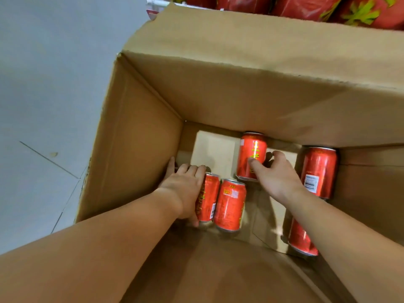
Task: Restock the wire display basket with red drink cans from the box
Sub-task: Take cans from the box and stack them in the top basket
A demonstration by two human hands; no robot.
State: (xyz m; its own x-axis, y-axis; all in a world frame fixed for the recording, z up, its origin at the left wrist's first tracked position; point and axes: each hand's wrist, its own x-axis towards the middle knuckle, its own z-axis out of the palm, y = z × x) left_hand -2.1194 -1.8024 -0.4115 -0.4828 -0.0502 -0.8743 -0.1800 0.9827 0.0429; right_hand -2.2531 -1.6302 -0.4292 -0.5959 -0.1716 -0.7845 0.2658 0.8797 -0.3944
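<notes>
Both my arms reach down into a deep cardboard box (135,149). Several red drink cans lie on its bottom. My left hand (185,189) wraps over a can at the lower left (208,197), thumb under it, with another can (230,205) lying right beside it. My right hand (275,173) grips the middle can (251,154), thumb on its front and fingers around its right side. A further can (319,171) lies at the right wall, and one more (300,239) is partly hidden under my right forearm. The wire basket's white rim (157,3) shows at the top edge.
Red packaged goods (306,7) fill the display at the top, beyond the box's far flap (262,40). Grey tiled floor (43,106) lies to the left of the box. A loose cardboard insert (214,149) lies on the box bottom.
</notes>
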